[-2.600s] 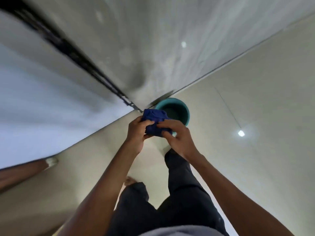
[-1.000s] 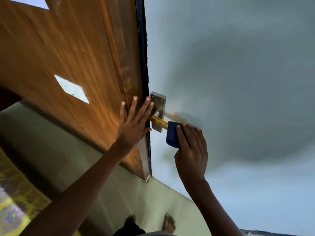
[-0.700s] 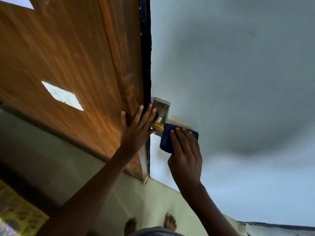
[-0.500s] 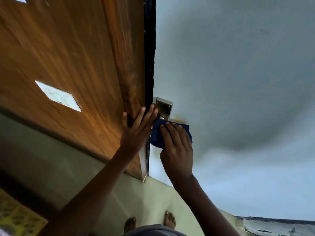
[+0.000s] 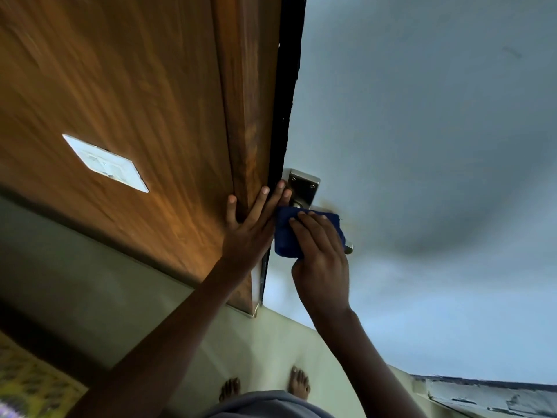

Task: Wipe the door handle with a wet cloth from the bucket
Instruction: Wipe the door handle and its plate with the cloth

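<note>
A blue cloth (image 5: 284,236) is wrapped over the door handle, and my right hand (image 5: 321,257) grips it from below. The handle's steel backplate (image 5: 303,184) shows above the cloth, and the lever's tip (image 5: 349,248) pokes out to the right of my fingers. The plate sits on the pale grey door face (image 5: 422,131). My left hand (image 5: 251,227) lies flat with fingers spread against the wooden door edge (image 5: 250,116), just left of the cloth. The bucket is out of view.
The brown wooden panel (image 5: 120,101) carries a white rectangular plate (image 5: 105,162). My bare feet (image 5: 297,386) stand on the pale tiled floor below. A patterned yellow mat (image 5: 27,384) lies at the bottom left.
My right hand slid the cloth left along the lever toward the backplate, then down over it. Earlier still I held the cloth over the teal bucket. My left hand stayed on the door edge.
</note>
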